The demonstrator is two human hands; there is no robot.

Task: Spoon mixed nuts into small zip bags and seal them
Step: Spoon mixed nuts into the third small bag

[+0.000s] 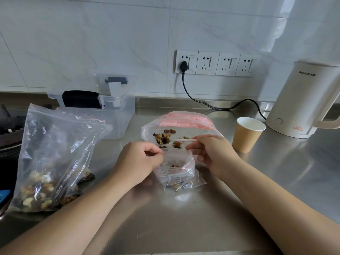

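The shiny counter [184, 218] near the person has lots of open room. A big bag of nuts [49, 159] blocks the left side. A paper cup [247, 135] and a kettle [303, 100] stand on the right.

Single head-worn view, wide-angle, looking forward and down onto a steel counter [276, 181] from close above. Both forearms enter from the bottom edge; the hands sit near centre frame. The tiled wall [110, 43] with its sockets [217, 63] fills the upper half, straight ahead.
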